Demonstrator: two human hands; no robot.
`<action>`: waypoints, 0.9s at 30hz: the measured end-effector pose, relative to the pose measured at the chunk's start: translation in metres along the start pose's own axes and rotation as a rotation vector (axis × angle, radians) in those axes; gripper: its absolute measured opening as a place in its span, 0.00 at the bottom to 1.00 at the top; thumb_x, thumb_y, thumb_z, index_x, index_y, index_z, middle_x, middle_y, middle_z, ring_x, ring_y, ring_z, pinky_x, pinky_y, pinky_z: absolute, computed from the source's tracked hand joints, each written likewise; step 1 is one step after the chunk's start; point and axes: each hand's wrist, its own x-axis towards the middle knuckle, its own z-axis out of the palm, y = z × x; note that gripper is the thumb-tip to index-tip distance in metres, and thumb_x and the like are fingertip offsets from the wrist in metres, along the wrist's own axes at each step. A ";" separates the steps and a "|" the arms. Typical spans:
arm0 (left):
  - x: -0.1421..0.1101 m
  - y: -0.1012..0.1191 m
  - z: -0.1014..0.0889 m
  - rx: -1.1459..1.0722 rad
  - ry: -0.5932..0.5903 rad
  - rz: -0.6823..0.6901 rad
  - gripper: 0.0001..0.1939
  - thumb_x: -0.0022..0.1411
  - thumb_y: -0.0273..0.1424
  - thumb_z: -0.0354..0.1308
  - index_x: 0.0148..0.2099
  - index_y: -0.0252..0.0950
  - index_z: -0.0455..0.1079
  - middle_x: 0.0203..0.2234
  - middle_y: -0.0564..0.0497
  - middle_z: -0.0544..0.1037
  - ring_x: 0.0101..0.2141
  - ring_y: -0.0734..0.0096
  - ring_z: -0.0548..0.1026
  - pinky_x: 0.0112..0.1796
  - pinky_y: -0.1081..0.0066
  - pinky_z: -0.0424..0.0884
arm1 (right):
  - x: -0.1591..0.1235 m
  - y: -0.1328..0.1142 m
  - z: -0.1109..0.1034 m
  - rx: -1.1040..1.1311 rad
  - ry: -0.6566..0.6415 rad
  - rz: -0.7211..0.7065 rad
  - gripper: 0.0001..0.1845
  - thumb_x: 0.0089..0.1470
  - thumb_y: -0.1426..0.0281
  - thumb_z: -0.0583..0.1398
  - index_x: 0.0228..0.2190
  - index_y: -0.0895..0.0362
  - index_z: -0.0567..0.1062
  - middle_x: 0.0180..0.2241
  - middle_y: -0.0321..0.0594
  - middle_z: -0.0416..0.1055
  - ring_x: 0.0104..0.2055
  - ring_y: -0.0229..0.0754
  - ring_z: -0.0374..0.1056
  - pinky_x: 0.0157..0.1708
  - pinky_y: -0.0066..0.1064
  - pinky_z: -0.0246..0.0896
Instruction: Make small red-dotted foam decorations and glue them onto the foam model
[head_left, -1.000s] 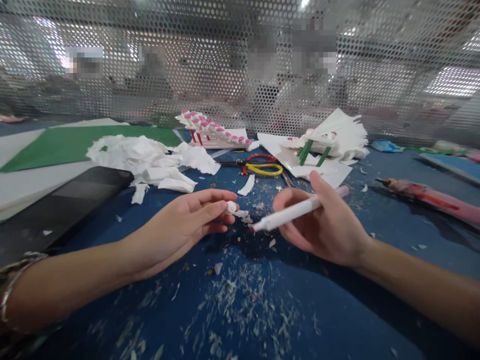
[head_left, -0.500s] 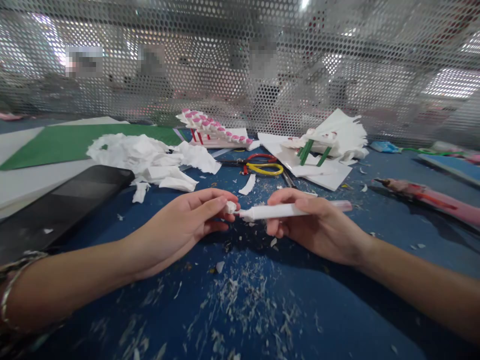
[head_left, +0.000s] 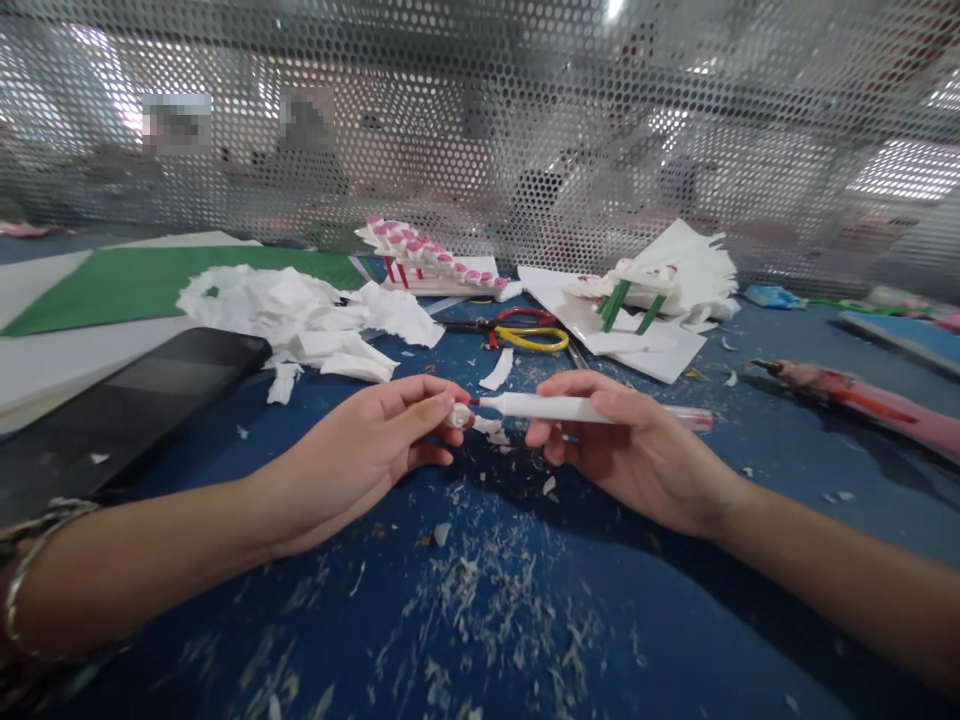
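Between the thumb and fingers of my left hand (head_left: 375,450) is a small crumpled white paper ball (head_left: 459,415). My right hand (head_left: 622,450) grips a white marker pen (head_left: 551,407), held almost level. Its dark reddish tip points left and is at the upper right edge of the paper ball; whether it touches I cannot tell. A clear cap with some pink in it shows at the marker's rear, behind my right hand. White paper scraps lie on the blue table (head_left: 360,640) beneath and between both hands.
Beyond my hands are yellow-and-red-handled scissors (head_left: 532,338), crumpled white tissue (head_left: 285,315) and a pink-tipped paper model (head_left: 431,255). Another model with green legs (head_left: 626,300) stands on white paper. A black phone (head_left: 135,400) lies left, a pink hot-glue gun (head_left: 862,400) right. A perforated metal screen (head_left: 480,130) closes the back.
The marker's tip has risen slightly, from the lower right of the paper ball to its upper right edge. My left hand stays nearly in place, still holding the ball.
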 end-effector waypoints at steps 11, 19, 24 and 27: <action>-0.001 0.000 -0.001 0.024 -0.012 0.014 0.04 0.55 0.23 0.52 0.29 0.32 0.67 0.20 0.56 0.67 0.24 0.82 0.65 0.26 0.83 0.64 | -0.002 0.000 0.004 -0.018 0.013 -0.014 0.12 0.52 0.71 0.50 0.34 0.57 0.72 0.29 0.37 0.73 0.28 0.30 0.65 0.31 0.21 0.60; -0.001 0.001 0.000 0.028 -0.012 0.026 0.05 0.55 0.23 0.52 0.27 0.32 0.67 0.19 0.56 0.67 0.22 0.82 0.64 0.25 0.83 0.63 | 0.000 0.001 0.003 -0.001 0.046 -0.001 0.12 0.51 0.73 0.49 0.33 0.58 0.72 0.27 0.37 0.73 0.27 0.30 0.65 0.30 0.20 0.59; -0.001 0.001 0.000 0.015 -0.005 0.020 0.06 0.55 0.23 0.51 0.27 0.32 0.66 0.19 0.56 0.67 0.22 0.82 0.64 0.24 0.83 0.64 | -0.002 0.001 0.005 -0.033 0.013 -0.008 0.13 0.52 0.73 0.49 0.34 0.59 0.72 0.29 0.39 0.73 0.29 0.31 0.65 0.31 0.21 0.59; -0.001 0.001 0.000 0.012 -0.004 0.019 0.06 0.55 0.23 0.51 0.27 0.32 0.67 0.19 0.56 0.67 0.22 0.82 0.64 0.25 0.84 0.64 | -0.002 0.001 0.005 -0.042 0.018 -0.015 0.13 0.52 0.73 0.49 0.34 0.60 0.72 0.28 0.39 0.73 0.29 0.31 0.65 0.31 0.22 0.59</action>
